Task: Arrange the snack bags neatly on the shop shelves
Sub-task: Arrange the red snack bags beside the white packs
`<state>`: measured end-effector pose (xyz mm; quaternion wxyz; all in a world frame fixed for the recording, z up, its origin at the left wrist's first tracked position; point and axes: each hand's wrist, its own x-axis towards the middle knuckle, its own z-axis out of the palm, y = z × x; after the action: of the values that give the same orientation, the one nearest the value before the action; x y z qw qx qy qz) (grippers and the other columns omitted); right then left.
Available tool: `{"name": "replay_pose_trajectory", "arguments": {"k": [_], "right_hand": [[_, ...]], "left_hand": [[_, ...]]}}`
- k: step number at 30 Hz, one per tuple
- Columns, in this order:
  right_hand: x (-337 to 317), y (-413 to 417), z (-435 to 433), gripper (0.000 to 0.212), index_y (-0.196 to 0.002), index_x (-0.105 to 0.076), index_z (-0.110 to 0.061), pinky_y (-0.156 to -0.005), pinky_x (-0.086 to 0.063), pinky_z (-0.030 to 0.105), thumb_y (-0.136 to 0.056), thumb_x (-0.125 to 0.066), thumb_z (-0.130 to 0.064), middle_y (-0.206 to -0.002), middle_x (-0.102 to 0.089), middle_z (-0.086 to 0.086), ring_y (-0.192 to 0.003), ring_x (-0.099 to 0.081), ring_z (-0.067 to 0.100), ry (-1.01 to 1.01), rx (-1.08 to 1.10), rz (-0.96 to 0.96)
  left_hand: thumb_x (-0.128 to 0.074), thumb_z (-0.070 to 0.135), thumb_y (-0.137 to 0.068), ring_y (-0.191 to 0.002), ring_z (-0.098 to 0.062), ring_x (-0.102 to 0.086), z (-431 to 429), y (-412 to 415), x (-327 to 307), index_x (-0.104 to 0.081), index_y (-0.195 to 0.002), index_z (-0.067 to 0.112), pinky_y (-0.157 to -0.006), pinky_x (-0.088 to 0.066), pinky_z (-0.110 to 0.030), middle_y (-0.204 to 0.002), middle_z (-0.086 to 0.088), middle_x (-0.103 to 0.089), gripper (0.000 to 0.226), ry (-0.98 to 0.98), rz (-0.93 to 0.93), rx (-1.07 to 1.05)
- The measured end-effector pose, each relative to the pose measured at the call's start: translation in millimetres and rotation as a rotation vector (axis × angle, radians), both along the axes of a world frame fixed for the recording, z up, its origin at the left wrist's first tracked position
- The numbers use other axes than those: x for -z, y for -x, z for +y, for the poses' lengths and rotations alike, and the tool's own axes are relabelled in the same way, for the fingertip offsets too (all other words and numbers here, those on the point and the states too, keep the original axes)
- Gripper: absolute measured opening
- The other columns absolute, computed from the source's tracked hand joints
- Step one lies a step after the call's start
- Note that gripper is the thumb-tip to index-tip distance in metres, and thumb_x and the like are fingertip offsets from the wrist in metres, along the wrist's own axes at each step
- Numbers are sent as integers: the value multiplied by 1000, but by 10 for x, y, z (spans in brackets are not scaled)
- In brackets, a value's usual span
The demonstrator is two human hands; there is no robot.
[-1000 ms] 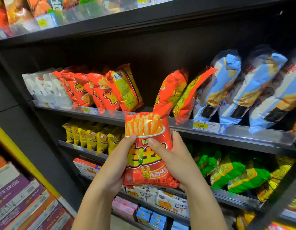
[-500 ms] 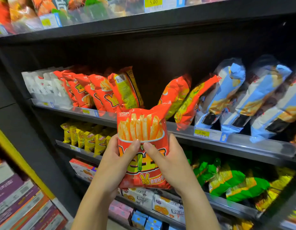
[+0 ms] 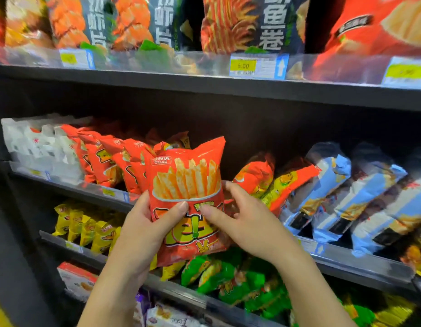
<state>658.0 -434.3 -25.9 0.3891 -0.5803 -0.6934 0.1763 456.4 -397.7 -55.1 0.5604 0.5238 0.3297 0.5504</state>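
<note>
The left hand (image 3: 143, 234) and right hand (image 3: 247, 223) both hold one glossy red foil snack bag printed with french fries (image 3: 188, 197). It is upright, facing outward, and raised in front of the black middle shelf (image 3: 360, 263), level with that shelf's front edge. It is not resting on the shelf.

The left hand pinches the bag's lower left side, with the thumb on the printed face. The fingers behind are hidden. The right hand has its thumb on the face and its fingers loosely spread round the right edge, so it seems to steady the bag more than carry it.

The bag sits just in front of the right end of the row of matching red bags (image 3: 103, 159), which runs toward the left end of the shelf. To its right there is a dark gap, then a slumped orange bag (image 3: 254, 175) and an orange-and-yellow bag (image 3: 287, 182), both leaning right toward the pale blue bags (image 3: 327, 185).

The step in hand looks like seating this bag as the front or end piece of its own row. To do it well:

- Lift the bottom seam over the clear rail at the shelf's front edge rather than pushing through it.
- Set the bag down with its face square to the aisle, touching its neighbour.
- Keep the pinch low and light, since the foil is air-filled and will crumple or slip if squeezed.
- Let the right hand go first.

The likely risk is that the bag tips into the gap, so the leaning orange bags may need to be stood upright afterwards.
</note>
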Motion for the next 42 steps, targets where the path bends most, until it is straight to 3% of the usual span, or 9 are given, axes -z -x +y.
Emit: {"name": "replay_pose_trajectory", "arguments": {"k": [3,6,9,13,19,23,30,37,42], "right_hand": [[-230,-149,110,88,-146,-56,-26,-106,-51,39,-78,-48,-83,-136,-64,-7,-125,-59,16,-227,175,-452],[-329,-357,281,67,-132,-66,-19,-85,-58,53,-79,-72,-59,-126,-67,5,-110,-61,33,-432,243,-868],[-425,-487,385,80,-128,-70,-16,-79,-59,56,-59,-97,-45,-127,-69,13,-108,-65,41,-383,281,-1097],[-436,-622,482,96,-131,-69,-20,-80,-58,55,-45,-101,-48,-131,-69,14,-112,-67,43,-253,312,-1305],[-361,-724,583,78,-136,-65,-23,-69,-56,47,-62,-87,-10,-131,-68,14,-104,-67,38,-188,297,-1395],[-363,-745,558,71,-147,-54,-26,-79,-55,45,-82,-80,-12,-142,-60,11,-114,-63,34,-233,279,-1370],[-390,-825,587,75,-128,-70,-26,-60,-52,39,-59,-96,-16,-119,-71,9,-90,-67,29,-248,245,-1375],[-495,-872,598,67,-145,-54,-30,-81,-54,43,-85,-82,-21,-139,-61,7,-114,-61,31,-325,243,-1366],[-508,-966,592,80,-130,-66,-26,-66,-58,42,-58,-101,-26,-121,-70,8,-98,-69,32,-330,264,-1331]], "left_hand": [[-87,36,-72,-105,-24,-78,274,-91,-162,-69,-125,26,-95,-60,-54,-114,-1,-81,56,-58,-9,-108],[-91,37,-75,-99,-15,-79,558,-214,-222,-70,-119,29,-90,-64,-49,-108,7,-81,49,-98,21,-232],[-94,37,-77,-98,-13,-77,812,-374,-211,-68,-120,29,-89,-64,-50,-109,7,-79,50,-116,22,-305],[-92,43,-76,-103,-13,-72,1067,-602,-162,-61,-124,29,-92,-61,-50,-112,10,-74,59,-154,80,-438],[-86,56,-79,-120,-28,-58,1195,-857,-103,-47,-137,26,-96,-55,-52,-115,7,-61,76,-176,262,-545],[-87,51,-79,-125,-30,-57,1223,-1024,-83,-47,-138,17,-98,-54,-50,-128,-2,-61,78,-208,327,-576],[-84,54,-81,-126,-36,-57,1254,-1164,16,-45,-139,11,-96,-54,-51,-133,-13,-56,83,-159,509,-621],[-85,51,-82,-126,-36,-57,1273,-1163,196,-47,-135,4,-94,-52,-45,-131,-16,-57,81,-169,669,-662],[-88,50,-78,-130,-37,-54,1235,-1218,225,-43,-144,1,-100,-51,-45,-137,-18,-55,93,-192,695,-713]]}}
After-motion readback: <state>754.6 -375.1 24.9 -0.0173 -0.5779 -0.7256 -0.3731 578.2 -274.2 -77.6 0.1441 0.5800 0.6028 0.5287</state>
